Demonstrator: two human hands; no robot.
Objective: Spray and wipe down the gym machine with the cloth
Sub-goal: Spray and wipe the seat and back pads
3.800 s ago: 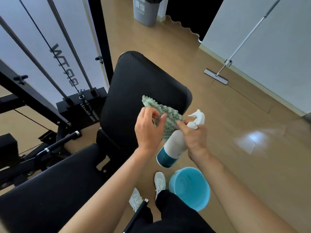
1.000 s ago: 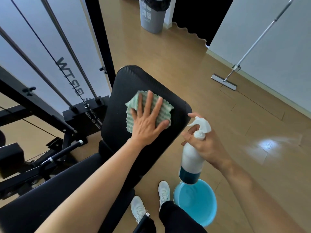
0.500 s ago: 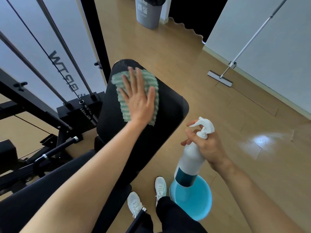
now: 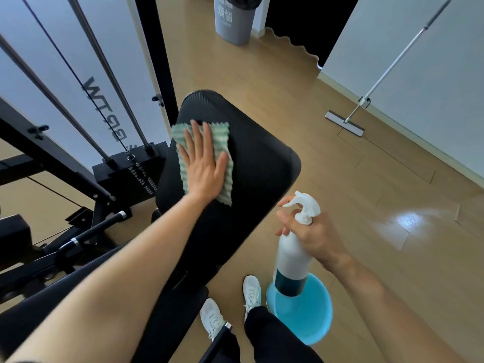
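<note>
A black padded backrest [image 4: 256,163] of the gym machine tilts up in the middle of the view. My left hand [image 4: 203,166] lies flat with straight fingers on a green-and-white ribbed cloth [image 4: 226,142], pressing it against the pad's upper left part. My right hand [image 4: 311,234] grips the neck of a white spray bottle [image 4: 290,260] with a dark teal band, held upright to the right of the pad, nozzle pointing left.
A light blue bucket [image 4: 311,318] stands on the wooden floor by my white shoes [image 4: 251,292]. The weight stack [image 4: 131,171], cables and black frame are at left. A flat mop [image 4: 345,123] leans on the right wall. A grey bin [image 4: 234,19] stands far back.
My left hand unfolded the cloth from near the bottle, laid it on the pad, and has been sliding it up and left, now slightly down. The bottle hand stays beside the pad.
</note>
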